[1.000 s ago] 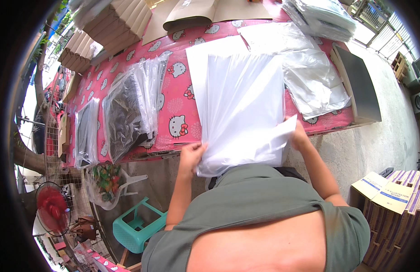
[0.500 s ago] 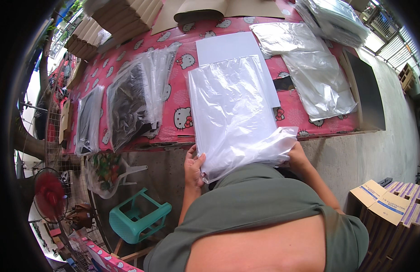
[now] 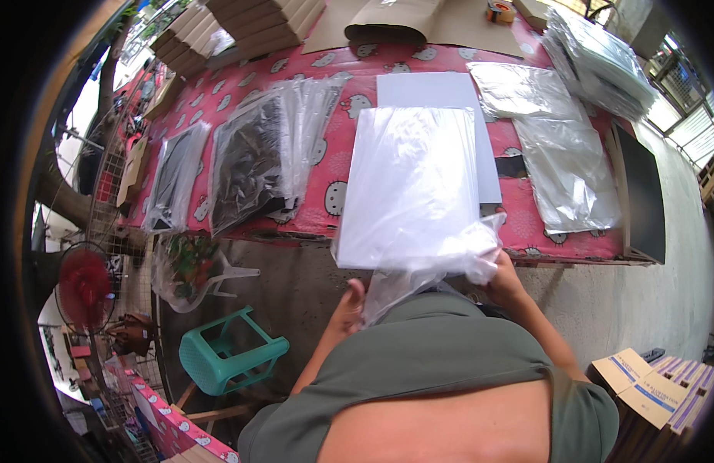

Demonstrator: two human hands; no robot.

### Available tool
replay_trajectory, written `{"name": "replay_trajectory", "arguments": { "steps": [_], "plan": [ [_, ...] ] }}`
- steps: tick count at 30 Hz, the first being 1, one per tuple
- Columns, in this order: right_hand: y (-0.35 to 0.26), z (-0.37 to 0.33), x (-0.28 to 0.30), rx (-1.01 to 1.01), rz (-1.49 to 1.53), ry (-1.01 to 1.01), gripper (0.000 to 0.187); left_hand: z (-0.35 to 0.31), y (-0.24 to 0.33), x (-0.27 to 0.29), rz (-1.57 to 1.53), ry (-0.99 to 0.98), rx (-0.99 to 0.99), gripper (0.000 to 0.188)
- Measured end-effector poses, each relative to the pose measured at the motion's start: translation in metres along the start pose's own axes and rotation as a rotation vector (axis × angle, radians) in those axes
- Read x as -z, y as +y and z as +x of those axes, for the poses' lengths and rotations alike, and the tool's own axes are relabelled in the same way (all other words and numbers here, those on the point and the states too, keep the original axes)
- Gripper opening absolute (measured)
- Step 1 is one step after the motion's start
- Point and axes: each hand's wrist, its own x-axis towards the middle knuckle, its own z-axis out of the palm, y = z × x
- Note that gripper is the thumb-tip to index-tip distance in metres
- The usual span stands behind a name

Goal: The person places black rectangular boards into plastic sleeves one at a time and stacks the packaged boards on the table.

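Note:
A white board in a clear plastic bag (image 3: 413, 181) lies over the table's front edge, its near end hanging toward my body. The loose plastic at that end is bunched and wrinkled. My right hand (image 3: 502, 279) is closed on the bag's right near corner. At the left my left hand (image 3: 349, 307) grips the drooping plastic, thumb up; its fingers are partly hidden behind the plastic. Beneath the bagged board, another white sheet (image 3: 488, 166) shows at the back and right.
The table (image 3: 295, 224) has a pink patterned cover. Bagged black boards (image 3: 249, 162) lie left; clear bags (image 3: 569, 177) lie right, beside a dark panel (image 3: 641, 193). Brown cardboard (image 3: 465, 27) sits behind. A green stool (image 3: 229, 351) and a red fan (image 3: 85, 285) stand left, stacked cartons (image 3: 658, 386) right.
My left hand has moved down toward my body, drawing the loose plastic off the board's near left corner. My right hand keeps its hold. The whole view has shifted slightly.

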Motion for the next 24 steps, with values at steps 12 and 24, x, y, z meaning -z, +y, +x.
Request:
{"name": "replay_trajectory", "arguments": {
  "steps": [12, 24],
  "plan": [
    [0.015, 0.046, -0.080, 0.303, -0.732, -0.398, 0.012, 0.043, 0.154, -0.037, -0.226, 0.612, -0.683, 0.029],
    [0.004, 0.042, -0.030, 0.063, -0.633, -0.235, 0.013, 0.120, 0.223, 0.166, -0.381, 0.486, -0.738, 0.039]
  ]
}}
